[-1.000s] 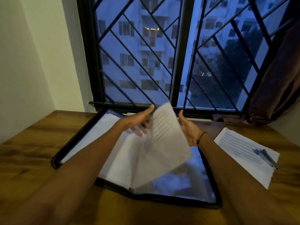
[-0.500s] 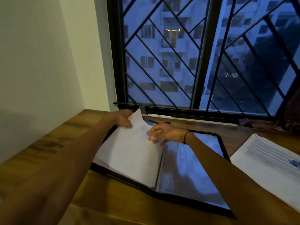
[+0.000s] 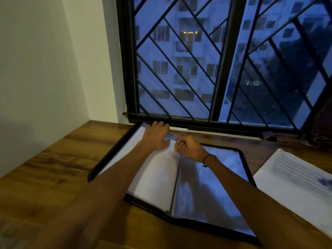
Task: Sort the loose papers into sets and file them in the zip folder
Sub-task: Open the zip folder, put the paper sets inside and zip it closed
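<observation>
The left hand (image 3: 156, 136) lies flat, fingers straight, on the papers (image 3: 154, 175) in the zip folder (image 3: 212, 223). The right hand (image 3: 190, 149) pinches a sheet's top corner in a curled grip. More loose sheets (image 3: 294, 184) lie on the desk (image 3: 59, 159).

Head camera looks forward and down, close over the table (image 3: 53, 168), facing the window (image 3: 179, 69).

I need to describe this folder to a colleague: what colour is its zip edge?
Black, seen in the head view along the zip folder rim on the wooden table.

Home room: wooden desk (image 3: 59, 169) under barred window (image 3: 222, 65), apartment block outside.
</observation>
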Action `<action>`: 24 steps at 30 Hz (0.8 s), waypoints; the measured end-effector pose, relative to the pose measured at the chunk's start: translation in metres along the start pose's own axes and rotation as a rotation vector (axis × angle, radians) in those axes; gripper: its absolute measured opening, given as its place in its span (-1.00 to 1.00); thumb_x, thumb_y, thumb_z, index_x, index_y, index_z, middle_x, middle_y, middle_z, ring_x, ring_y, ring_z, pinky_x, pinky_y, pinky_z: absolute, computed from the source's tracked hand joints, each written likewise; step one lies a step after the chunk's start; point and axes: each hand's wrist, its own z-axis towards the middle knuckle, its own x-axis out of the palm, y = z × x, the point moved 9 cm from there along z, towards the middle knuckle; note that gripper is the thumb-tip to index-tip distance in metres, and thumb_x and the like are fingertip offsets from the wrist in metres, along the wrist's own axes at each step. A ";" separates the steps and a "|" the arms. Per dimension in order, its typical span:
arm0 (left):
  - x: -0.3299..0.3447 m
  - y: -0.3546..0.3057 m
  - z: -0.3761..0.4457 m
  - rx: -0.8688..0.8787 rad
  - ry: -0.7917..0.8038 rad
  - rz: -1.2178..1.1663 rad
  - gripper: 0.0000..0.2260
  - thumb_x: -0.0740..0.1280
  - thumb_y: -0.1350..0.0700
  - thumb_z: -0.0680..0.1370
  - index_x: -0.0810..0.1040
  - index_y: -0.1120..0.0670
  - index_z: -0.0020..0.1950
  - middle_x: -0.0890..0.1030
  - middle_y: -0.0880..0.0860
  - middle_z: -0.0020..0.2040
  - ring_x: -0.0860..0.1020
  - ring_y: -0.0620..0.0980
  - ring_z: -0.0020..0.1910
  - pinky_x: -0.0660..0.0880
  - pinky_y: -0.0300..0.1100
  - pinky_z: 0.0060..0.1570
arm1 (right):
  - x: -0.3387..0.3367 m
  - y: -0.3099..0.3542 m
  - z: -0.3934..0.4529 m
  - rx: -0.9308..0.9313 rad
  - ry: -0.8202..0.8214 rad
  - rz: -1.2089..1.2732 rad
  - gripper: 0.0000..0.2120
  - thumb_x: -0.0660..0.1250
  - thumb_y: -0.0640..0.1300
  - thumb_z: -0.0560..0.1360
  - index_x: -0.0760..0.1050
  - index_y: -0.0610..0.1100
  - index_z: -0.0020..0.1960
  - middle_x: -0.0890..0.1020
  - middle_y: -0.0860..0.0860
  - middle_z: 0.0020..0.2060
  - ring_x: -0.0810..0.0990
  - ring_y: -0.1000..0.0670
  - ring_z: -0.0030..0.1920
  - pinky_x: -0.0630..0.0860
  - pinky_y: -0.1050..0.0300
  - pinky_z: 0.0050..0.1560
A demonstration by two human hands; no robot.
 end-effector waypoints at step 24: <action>0.072 -0.299 0.063 0.309 0.119 -0.727 -0.85 0.41 -0.10 0.53 0.65 -0.05 -0.14 0.71 -0.08 -0.12 0.63 -0.11 -0.07 0.46 -0.21 -0.18 | -0.214 -0.176 -0.174 0.394 -0.398 -0.363 -0.73 0.37 -0.16 0.44 0.45 0.05 0.10 0.64 0.01 -0.06 0.62 -0.12 -0.02 0.59 -0.15 -0.09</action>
